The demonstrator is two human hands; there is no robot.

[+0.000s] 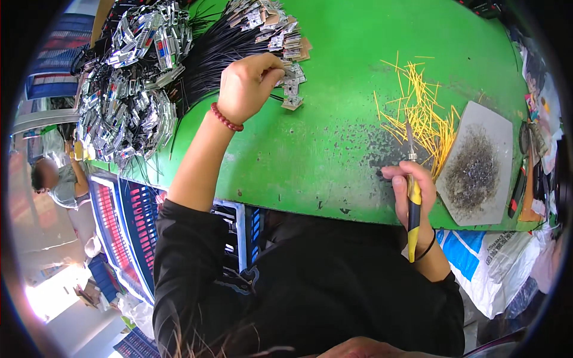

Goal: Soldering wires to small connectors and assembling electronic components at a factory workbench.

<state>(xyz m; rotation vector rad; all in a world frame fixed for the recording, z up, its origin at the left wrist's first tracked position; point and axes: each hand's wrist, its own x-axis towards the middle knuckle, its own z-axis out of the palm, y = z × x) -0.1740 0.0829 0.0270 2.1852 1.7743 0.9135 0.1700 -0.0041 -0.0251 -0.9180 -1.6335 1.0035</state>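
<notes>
Mostly thin yellow tubing [418, 110], scattered.

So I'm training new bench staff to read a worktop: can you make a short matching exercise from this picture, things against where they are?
Things:
1. thin yellow sticks
2. red bead bracelet
3. yellow-and-black handled tool
4. grey tray of dark shavings

Places:
A. in the right hand
B. on the left wrist
C. at the green table front right edge
D. loose pile behind the tray

Pairs: 1-D, 2-B, 3-A, 4-C
</notes>
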